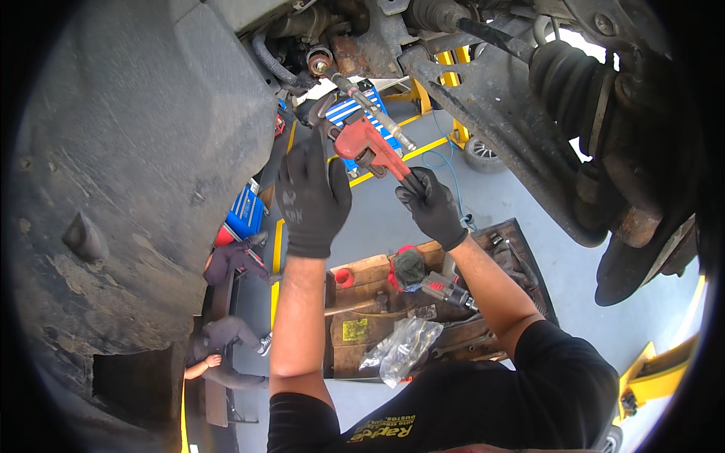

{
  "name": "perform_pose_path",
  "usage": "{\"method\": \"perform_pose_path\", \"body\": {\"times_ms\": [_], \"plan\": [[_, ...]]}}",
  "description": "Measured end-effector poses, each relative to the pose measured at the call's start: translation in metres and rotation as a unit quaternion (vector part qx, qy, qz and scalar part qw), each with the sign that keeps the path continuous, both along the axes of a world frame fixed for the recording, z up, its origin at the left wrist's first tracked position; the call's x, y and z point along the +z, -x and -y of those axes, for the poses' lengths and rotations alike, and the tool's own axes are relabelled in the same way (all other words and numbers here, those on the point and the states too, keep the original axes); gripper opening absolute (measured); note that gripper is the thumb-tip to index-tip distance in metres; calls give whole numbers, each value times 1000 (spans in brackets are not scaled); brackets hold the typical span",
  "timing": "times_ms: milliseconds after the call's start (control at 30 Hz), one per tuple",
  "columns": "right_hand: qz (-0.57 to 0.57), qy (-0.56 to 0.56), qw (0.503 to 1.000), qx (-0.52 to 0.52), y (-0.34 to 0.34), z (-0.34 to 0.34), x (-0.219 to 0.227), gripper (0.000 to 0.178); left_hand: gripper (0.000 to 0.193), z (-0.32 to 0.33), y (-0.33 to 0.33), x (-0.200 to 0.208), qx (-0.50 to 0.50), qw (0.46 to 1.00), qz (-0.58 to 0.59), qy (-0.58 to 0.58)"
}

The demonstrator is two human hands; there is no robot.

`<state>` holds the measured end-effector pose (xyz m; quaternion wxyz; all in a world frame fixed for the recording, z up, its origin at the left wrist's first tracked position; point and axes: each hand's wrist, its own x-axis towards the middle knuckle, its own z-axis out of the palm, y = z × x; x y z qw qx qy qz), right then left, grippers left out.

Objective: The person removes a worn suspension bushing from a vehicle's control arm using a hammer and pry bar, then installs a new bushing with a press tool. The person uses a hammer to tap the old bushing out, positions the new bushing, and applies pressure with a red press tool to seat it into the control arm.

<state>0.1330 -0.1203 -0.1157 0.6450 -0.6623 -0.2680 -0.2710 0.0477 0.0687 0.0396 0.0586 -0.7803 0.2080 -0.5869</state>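
Both my hands are raised beneath a vehicle, in black work gloves. My right hand is closed round the handle end of a red pipe wrench. The wrench slants up and left, its jaw end near a thin metal rod. That rod runs up to a rusty round joint under the car. Whether the jaws touch the rod, I cannot tell. My left hand is held up just left of the wrench head, fingers stretched upward and thumb apart. Its fingertips overlap dark parts beside the jaw, so contact there is unclear.
A worn tool tray below holds a hammer, a power tool, spanners and a clear plastic bag. A ribbed rubber boot and suspension arm hang at right, a dark wheel-arch liner at left. Two people sit at lower left.
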Motion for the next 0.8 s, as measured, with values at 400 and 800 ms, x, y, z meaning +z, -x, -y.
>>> {"method": "perform_pose_path", "body": {"times_ms": [400, 800], "plan": [[27, -103, 973, 203, -36, -19, 0, 32, 86, 9, -35, 56, 236, 971, -35, 22], [-138, -201, 861, 447, -25, -25, -15, 43, 73, 13, -35, 62, 152, 984, -72, 56]]}}
